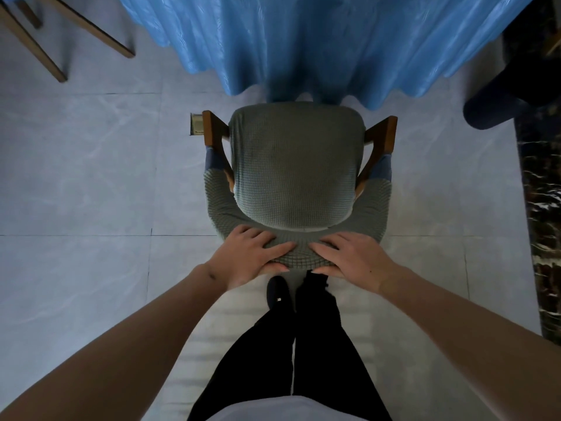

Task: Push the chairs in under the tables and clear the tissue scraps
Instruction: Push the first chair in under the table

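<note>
Head view: chair [296, 165] sits center frame, seat front just at the hem of the blue cloth [318, 41] draped over the bench at top, not yet pushed under. Left hand [253, 259] and right hand [353, 259] both grasp the top of the backrest, fingers over the rim, thumbs underneath. Grip on each: curled round the padded edge.

Handling, my read: wooden frame, so moderately heavy and stiff; knit cover is soft and may slide over the padding. Tile floor [76, 177] should let the legs slide. Hold the backrest top or the 2 wooden arms. No tissue scraps visible.
</note>
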